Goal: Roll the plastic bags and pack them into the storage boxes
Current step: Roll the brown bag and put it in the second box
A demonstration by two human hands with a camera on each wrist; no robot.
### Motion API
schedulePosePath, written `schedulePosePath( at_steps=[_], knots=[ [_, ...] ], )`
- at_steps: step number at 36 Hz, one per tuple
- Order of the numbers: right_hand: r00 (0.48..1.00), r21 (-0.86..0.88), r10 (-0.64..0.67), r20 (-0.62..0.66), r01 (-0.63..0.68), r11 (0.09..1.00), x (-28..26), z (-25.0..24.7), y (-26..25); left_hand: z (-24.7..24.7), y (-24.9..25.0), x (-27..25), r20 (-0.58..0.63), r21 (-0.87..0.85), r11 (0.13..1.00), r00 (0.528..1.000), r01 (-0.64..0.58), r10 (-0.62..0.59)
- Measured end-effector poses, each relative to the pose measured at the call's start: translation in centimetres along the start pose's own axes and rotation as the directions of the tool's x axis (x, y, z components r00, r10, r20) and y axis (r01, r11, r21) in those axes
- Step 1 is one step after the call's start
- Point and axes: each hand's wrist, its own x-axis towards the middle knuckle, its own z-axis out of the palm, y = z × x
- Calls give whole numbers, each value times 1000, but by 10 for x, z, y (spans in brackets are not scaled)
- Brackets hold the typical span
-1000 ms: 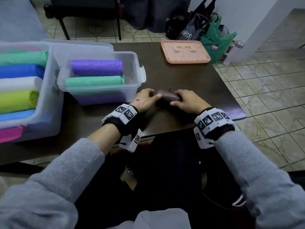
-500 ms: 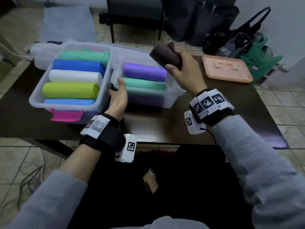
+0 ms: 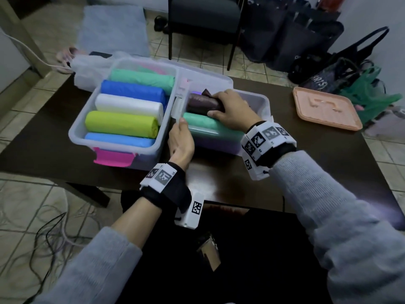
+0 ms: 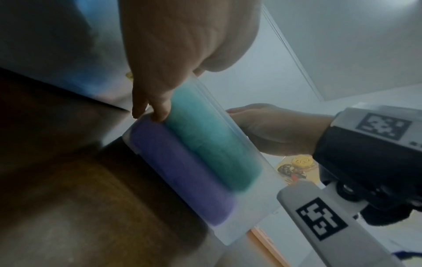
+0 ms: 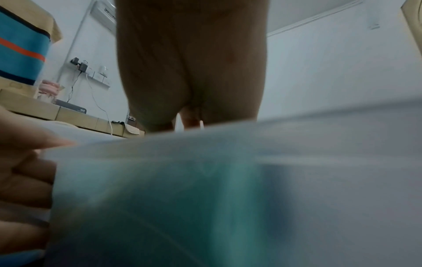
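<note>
My right hand (image 3: 228,110) grips a dark brown rolled bag (image 3: 202,103) and holds it inside the small clear box (image 3: 262,104), over the purple roll and beside the green roll (image 3: 202,123). My left hand (image 3: 182,139) holds that box by its front left corner, thumb on the rim. In the left wrist view, my left hand (image 4: 157,108) touches the box wall, with the green roll (image 4: 212,144) and a purple roll (image 4: 182,173) seen through it. The right wrist view shows only my right hand's palm (image 5: 191,72) above the blurred box wall (image 5: 319,162).
A larger clear box (image 3: 79,130) with a pink latch holds several coloured rolls on the left of the dark table (image 3: 285,172). A peach lid (image 3: 326,108) lies at the right. A chair and dark bags stand behind the table; cables lie on the floor at left.
My right hand lifted the brown roll off the table and brought it down into the small box. My left hand moved from the roll to the box's front left corner.
</note>
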Motion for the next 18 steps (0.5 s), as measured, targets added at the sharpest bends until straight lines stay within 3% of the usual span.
schedulePosePath(
  at_steps=[6,12,18],
  knots=[
    [998,40,-27,54,25,999,7,6,0,1,-2,-2,4,-16,1000,1000,-22,22],
    [995,-45,-29,95,34,998,16,4,-7,3,0,-2,-2,-48,999,1000,-2,2],
    [999,-62,3,38,0,998,17,4,-10,2,0,-5,-3,-83,996,1000,8,-8]
  ],
)
